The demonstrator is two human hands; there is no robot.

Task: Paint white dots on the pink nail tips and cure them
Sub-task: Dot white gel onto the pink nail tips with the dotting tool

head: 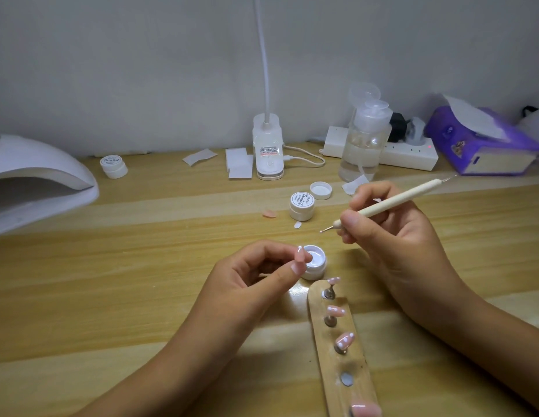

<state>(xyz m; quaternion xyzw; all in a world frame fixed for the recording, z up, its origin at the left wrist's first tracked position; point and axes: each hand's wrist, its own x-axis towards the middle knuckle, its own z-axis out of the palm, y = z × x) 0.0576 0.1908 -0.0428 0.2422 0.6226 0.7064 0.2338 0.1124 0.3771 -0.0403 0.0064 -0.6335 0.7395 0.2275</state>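
Note:
My left hand [256,275] pinches a pink nail tip [299,256] on its small stand, right in front of an open jar of white gel [316,261]. My right hand [391,224] grips a cream dotting pen [385,204], whose metal ball end hovers above and to the right of the jar. A wooden holder strip [337,365] lies at the bottom centre. On it stand three pink tips with white dots [345,340], an empty metal disc, and another pink tip [364,410] at the frame's bottom edge.
A white curing lamp [36,182] sits at the far left. A shut gel jar [302,206], a loose lid [321,190] and a stray pink tip [269,214] lie mid-table. At the back are a desk lamp base [268,149], pump bottle [364,139], power strip and purple tissue pack [482,142].

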